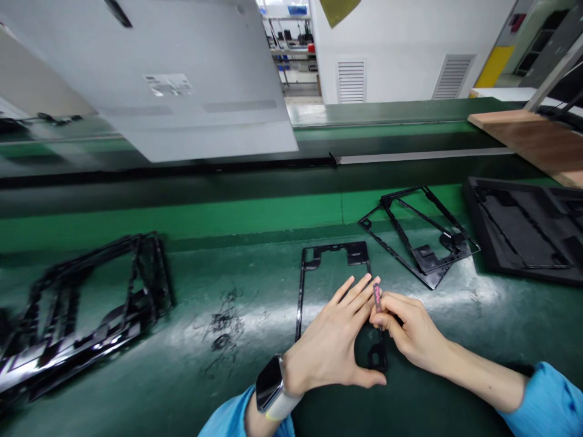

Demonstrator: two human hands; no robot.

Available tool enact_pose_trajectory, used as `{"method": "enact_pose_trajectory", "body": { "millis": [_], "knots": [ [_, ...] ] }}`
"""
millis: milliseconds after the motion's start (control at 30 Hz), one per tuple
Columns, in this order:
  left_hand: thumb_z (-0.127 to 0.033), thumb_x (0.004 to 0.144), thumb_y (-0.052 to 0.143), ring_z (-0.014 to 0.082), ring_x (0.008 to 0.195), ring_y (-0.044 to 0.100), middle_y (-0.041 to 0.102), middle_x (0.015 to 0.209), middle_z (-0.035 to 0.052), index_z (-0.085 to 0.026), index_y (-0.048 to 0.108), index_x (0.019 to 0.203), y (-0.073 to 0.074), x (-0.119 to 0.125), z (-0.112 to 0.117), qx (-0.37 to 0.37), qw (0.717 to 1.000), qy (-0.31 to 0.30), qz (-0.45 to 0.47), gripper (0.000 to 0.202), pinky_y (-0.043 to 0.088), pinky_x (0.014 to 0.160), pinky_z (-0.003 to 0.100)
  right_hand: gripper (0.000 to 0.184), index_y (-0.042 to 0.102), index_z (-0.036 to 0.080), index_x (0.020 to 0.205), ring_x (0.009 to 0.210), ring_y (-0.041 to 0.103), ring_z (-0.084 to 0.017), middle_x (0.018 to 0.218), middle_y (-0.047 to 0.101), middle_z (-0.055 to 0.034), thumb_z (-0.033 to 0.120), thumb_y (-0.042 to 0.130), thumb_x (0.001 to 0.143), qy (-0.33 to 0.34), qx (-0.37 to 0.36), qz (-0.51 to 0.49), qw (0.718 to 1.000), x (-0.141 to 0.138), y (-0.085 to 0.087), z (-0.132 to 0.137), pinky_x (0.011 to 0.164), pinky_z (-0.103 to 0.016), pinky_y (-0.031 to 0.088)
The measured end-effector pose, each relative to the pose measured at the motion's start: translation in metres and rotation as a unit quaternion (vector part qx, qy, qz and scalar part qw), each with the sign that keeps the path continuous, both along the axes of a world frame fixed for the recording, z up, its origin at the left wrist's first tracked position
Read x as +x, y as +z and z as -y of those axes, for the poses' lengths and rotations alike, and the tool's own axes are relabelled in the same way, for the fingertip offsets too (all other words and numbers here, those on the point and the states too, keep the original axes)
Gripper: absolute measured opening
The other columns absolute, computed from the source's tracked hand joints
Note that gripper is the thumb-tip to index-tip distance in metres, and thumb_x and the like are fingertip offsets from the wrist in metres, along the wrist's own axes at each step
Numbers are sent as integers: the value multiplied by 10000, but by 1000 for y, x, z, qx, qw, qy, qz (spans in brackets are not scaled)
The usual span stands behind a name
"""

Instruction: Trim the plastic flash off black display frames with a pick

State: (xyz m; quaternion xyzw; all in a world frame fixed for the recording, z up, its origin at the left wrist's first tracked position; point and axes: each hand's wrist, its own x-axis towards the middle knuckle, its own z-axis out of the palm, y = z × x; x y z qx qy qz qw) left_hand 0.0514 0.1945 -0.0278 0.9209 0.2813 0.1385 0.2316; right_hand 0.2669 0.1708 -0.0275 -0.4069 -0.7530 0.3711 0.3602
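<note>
I Was in a Workshop

Similar black frames (357, 252) lay about my long green bench (182, 370), with thin black scraps (221, 342) strewn between them; beyond stood loaded shelves (294, 52) and a white wall (396, 54) with louvred vents (351, 82).

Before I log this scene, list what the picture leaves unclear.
In the head view:
Black frame: partly hidden under the left hand.
Small tool: its lower end is hidden by the right hand.
Stacked frames: blurred, and cut off by the left edge.
Dark tray: cut off by the right edge.
White label: print too small to read.
</note>
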Motion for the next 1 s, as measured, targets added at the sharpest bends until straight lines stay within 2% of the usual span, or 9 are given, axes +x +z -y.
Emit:
{"method": "enact_pose_trajectory", "body": {
  "millis": [167,800,1000],
  "knots": [
    [-771,681,887,416,1655,209,248,1775,186,-174,181,1738,1,0,0,-6,1000,3,4,1405,193,1366,631,271,491,240,829,744,573,-177,785,582,6,153,505,1086,-14,4,5,1000,0,-1,0,695,-275,442],
    [-764,693,884,423,1646,240,284,1766,183,-186,185,1739,-1,-1,1,-4,1000,2,22,1385,205,1361,640,291,496,241,825,735,571,-180,786,586,-2,212,475,1113,-2,-6,2,1000,0,0,0,695,-289,451],
    [-807,705,846,401,1656,224,283,1760,207,-121,258,1708,0,-1,0,4,1000,-8,-4,1350,181,1370,628,284,504,239,820,749,585,-184,789,605,-4,184,485,1098,9,-10,-2,1000,0,2,-2,699,-292,450]
  ]
}}
